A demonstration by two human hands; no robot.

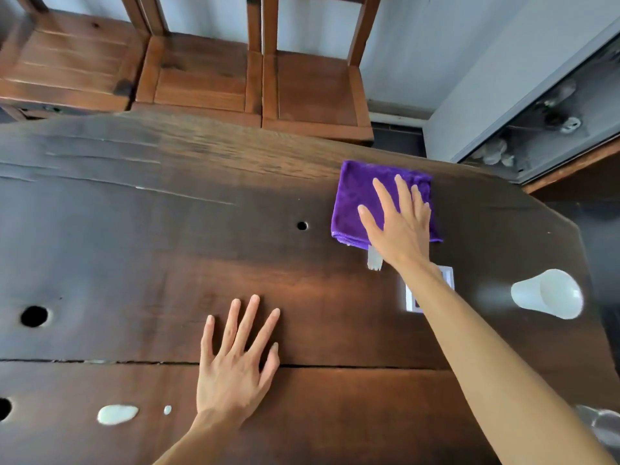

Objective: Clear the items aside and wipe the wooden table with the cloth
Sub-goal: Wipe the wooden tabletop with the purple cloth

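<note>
Two bare hands are in view, both flat with fingers straight; neither grips anything.

Nearest, at about 7 o'clock on the table (pixel 141 236), lie two white spills: one larger puddle (pixel 116 414) and one small drop (pixel 167 410) just beside it at its 3 o'clock. Three round holes show in the wood: one cut by the frame edge at 8 o'clock (pixel 4 408), one at 9 o'clock (pixel 34 316), and one small hole near the centre (pixel 302 225). One long crack (pixel 352 366) runs across the boards from side to side.

The left hand (pixel 235 367) rests palm down on the bare wood at 6 o'clock, fingers spread, lying over the crack.

At 3 o'clock one white cup (pixel 547 293) lies tipped on its side, mouth towards the table's right-hand end; its inside shows white and I cannot tell whether anything is in it. One white card (pixel 448 275) lies flat just beside it towards the centre, partly hidden under the right forearm. One clear, blurred object (pixel 600 427) sits at 4 o'clock; what it is cannot be told.

Farther off, at 1 o'clock, the right hand (pixel 399 223) presses flat on the one purple cloth (pixel 355 196), which is folded and lies on the wood well apart from the spills. A pale tag (pixel 374 258) sticks out from its near edge.

Beyond the far edge, at 12 o'clock, stand three wooden chairs (pixel 198 75), side by side.
</note>
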